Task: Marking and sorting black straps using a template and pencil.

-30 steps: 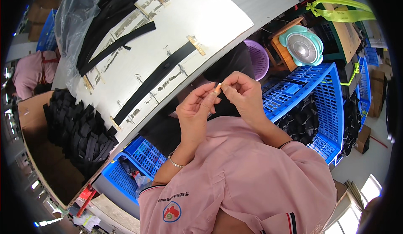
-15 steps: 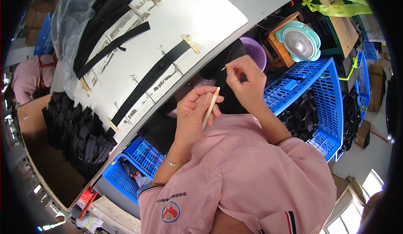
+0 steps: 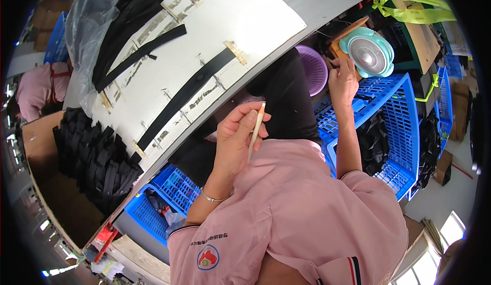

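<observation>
My left hand point(image 3: 239, 131) is closed around a white peel-off marking pencil point(image 3: 258, 123). Its orange band and white tip point up and away from me. Out to the right, my right hand point(image 3: 343, 84) reaches past a purple basket point(image 3: 313, 69) to the edge of a wooden stool point(image 3: 337, 51). Its fingers are bent together; whatever sits between them is too small to make out. On the white board point(image 3: 255, 16) at the left lies a long black strip point(image 3: 189, 93), its ends at small wooden stops. A shorter black strip point(image 3: 148, 51) lies farther off.
A cardboard box point(image 3: 43, 157) full of black strips point(image 3: 99, 165) stands at the left. Blue crates point(image 3: 404, 116) sit close to my right arm, and another blue crate point(image 3: 148, 218) is below the table. A teal fan point(image 3: 368, 52) rests by the stool. A person point(image 3: 41, 93) bends at far left.
My right hand has moved right and away, from beside the pencil to the stool and purple basket. The small pale piece it pinched no longer shows clearly. My left hand keeps the pencil nearly still.
</observation>
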Tool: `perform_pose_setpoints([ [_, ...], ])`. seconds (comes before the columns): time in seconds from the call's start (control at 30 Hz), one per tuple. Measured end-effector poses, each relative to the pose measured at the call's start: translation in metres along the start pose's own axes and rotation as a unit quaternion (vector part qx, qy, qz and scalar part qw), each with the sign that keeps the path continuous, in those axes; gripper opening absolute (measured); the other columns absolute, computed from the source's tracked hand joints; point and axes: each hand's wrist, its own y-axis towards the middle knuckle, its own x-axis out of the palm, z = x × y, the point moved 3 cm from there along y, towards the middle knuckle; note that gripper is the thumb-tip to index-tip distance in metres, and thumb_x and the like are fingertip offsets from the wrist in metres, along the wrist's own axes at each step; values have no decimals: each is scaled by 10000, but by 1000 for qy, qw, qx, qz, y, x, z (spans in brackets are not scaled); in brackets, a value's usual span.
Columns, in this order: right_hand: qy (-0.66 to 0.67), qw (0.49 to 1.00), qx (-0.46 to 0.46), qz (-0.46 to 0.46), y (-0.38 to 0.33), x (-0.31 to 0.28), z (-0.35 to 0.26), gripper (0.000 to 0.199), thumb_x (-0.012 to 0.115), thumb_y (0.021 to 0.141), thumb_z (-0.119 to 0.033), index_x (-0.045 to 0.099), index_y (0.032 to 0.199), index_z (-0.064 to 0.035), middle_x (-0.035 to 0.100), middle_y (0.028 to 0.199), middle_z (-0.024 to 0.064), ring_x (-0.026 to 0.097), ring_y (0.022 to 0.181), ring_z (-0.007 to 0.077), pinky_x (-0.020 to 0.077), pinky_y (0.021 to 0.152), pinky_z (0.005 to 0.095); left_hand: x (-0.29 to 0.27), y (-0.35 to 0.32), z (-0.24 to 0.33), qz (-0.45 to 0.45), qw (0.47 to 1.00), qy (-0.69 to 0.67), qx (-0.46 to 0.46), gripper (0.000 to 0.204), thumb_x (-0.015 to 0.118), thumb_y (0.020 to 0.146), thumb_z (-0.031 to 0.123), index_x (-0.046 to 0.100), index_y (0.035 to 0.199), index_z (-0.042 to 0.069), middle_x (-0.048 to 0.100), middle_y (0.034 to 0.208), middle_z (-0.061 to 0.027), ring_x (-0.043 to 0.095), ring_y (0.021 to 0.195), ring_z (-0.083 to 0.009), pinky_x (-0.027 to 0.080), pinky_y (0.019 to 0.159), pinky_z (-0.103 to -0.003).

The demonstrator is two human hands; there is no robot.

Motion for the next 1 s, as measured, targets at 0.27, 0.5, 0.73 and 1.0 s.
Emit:
perform_pose_setpoints([
  [0.27,542,754,147,-341,-40,-45,-112,63,675,930,-61,692,944,-3,645,834,18,605,654,72,479,607,205,7,1,0,-20,999,-35,5,303,542,1049,139,556,1316,-6,690,999,-138,604,662,-87,436,464,-192],
  [0.5,619,658,199,-380,-54,-53,-139,67,681,910,-49,694,950,4,667,870,40,600,665,80,483,617,204,7,-5,2,-8,999,-51,7,332,556,1041,131,530,1342,-8,684,995,-141,598,643,-92,438,451,-191],
  [0.73,594,677,146,-409,-58,-66,-146,125,663,930,-64,714,1014,14,716,863,71,614,703,77,489,632,201,7,-14,3,-28,998,-48,20,346,557,1040,127,517,1356,-8,678,997,-139,602,647,-95,435,447,-186],
  [1.0,580,714,108,-377,-71,-76,-142,92,653,937,-33,703,994,19,708,867,59,633,725,74,486,611,195,15,-30,-2,-27,998,-10,52,346,563,1038,131,519,1351,-7,681,997,-133,606,656,-88,427,448,-182],
])
